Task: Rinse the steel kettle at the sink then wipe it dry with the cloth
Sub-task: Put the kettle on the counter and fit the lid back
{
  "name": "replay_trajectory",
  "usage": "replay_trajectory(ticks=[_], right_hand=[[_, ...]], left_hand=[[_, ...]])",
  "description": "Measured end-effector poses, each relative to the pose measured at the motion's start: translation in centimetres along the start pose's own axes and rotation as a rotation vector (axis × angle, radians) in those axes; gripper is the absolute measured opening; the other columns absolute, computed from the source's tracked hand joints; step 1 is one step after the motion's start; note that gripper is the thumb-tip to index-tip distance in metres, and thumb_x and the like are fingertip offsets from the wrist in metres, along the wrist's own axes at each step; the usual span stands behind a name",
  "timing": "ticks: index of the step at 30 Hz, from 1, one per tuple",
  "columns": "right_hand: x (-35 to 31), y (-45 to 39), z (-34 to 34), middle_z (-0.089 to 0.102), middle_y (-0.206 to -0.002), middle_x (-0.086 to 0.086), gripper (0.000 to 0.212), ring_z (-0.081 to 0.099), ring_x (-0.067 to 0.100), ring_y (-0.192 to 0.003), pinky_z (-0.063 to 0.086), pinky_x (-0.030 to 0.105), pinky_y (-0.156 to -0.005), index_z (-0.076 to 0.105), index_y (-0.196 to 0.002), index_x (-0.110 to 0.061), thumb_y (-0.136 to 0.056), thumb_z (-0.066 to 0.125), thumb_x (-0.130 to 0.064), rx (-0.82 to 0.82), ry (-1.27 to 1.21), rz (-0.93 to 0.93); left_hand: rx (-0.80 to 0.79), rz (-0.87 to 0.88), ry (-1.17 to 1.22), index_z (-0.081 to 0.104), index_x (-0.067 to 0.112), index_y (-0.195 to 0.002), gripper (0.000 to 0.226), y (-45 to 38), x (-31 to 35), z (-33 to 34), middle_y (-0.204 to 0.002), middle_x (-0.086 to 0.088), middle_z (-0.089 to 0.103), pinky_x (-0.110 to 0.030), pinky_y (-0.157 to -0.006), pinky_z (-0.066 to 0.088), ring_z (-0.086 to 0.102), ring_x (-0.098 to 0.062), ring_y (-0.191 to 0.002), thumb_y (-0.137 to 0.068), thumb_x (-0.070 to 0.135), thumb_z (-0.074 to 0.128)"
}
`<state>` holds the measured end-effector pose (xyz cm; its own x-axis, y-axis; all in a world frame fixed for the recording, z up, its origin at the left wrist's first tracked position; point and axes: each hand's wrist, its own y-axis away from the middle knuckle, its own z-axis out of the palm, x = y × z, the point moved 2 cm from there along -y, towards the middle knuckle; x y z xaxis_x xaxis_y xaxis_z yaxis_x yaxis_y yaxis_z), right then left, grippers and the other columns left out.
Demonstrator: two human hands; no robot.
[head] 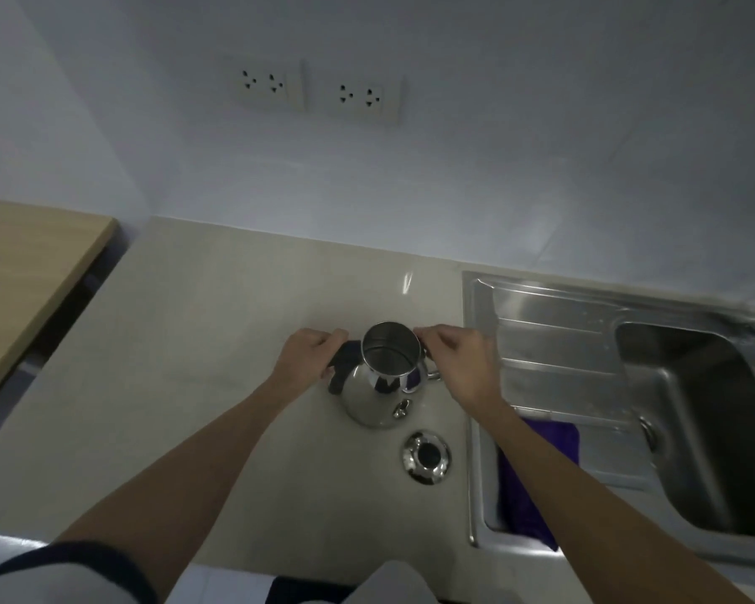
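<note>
The steel kettle [378, 385] stands upright on the pale counter with its top uncovered. My left hand [308, 357] is curled around its black handle on the left side. My right hand [456, 364] pinches the kettle's rim and right side. The kettle's steel lid [426, 457] with a black knob lies on the counter just in front of the kettle. A purple cloth [537, 477] lies on the sink's draining board, partly hidden under my right forearm.
The steel sink [689, 429] fills the right side, with its basin at far right and a ribbed draining board [554, 355] beside the kettle. A wooden tabletop [31, 272] sits at left. Wall sockets [319, 91] are above.
</note>
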<state>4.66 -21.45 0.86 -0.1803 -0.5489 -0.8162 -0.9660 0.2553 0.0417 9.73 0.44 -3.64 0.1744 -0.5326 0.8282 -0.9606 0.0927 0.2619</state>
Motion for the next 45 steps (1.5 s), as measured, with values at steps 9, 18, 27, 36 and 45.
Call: replay_trajectory(ticks=[9,18,27,36,45], right_hand=[[5.2,5.5,0.3,0.055,-0.092,0.002,0.029,0.052,0.016,-0.082,0.045,0.024,-0.069,0.055,-0.097,-0.013,-0.074,0.059,0.004,0.001,0.336,-0.368],[12.8,8.1,3.1,0.064,-0.097,0.002,0.043,0.064,0.022,-0.085,0.052,0.030,-0.062,0.063,-0.105,-0.018,-0.067,0.082,-0.024,-0.505,0.752,-0.460],[1.9,5.9,0.3,0.070,-0.087,0.005,0.019,0.065,0.012,-0.076,0.054,0.029,-0.078,0.070,-0.103,-0.014,-0.085,0.068,-0.009,-0.483,-0.264,-0.080],[-5.1,0.6,1.1,0.060,-0.099,0.001,0.021,0.055,0.020,-0.094,0.050,0.040,-0.076,0.064,-0.101,-0.013,-0.088,0.062,-0.030,-0.175,0.485,-0.381],[-4.9,0.4,1.2,0.063,-0.100,0.006,0.027,0.058,0.027,-0.084,0.049,0.035,-0.069,0.053,-0.104,-0.010,-0.087,0.065,-0.026,-0.191,0.543,-0.403]], left_hand=[[0.178,0.262,-0.177,0.032,0.019,-0.052,0.052,0.2,-0.2,0.2,-0.047,0.005,0.035,-0.035,-0.061,0.034,0.043,-0.028,-0.061,-0.099,0.039,0.036],[0.320,0.197,-0.161,0.054,0.008,-0.082,0.045,0.9,-0.8,0.9,-0.085,-0.006,0.060,-0.040,-0.079,0.036,0.047,-0.029,-0.085,-0.101,0.040,0.030],[0.200,0.199,-0.050,0.056,0.021,-0.087,0.044,2.9,-0.6,0.6,-0.088,0.001,0.057,-0.042,-0.088,0.041,0.053,-0.032,-0.097,-0.094,0.054,0.028],[0.069,0.060,-0.032,0.053,0.008,-0.098,0.056,3.3,0.8,1.0,-0.092,0.003,0.044,-0.038,-0.104,0.031,0.039,-0.024,-0.103,-0.095,0.059,0.029],[0.072,-0.028,-0.093,0.050,0.009,-0.096,0.060,2.5,0.9,1.5,-0.100,-0.004,0.045,-0.034,-0.098,0.034,0.037,-0.022,-0.101,-0.080,0.067,0.058]])
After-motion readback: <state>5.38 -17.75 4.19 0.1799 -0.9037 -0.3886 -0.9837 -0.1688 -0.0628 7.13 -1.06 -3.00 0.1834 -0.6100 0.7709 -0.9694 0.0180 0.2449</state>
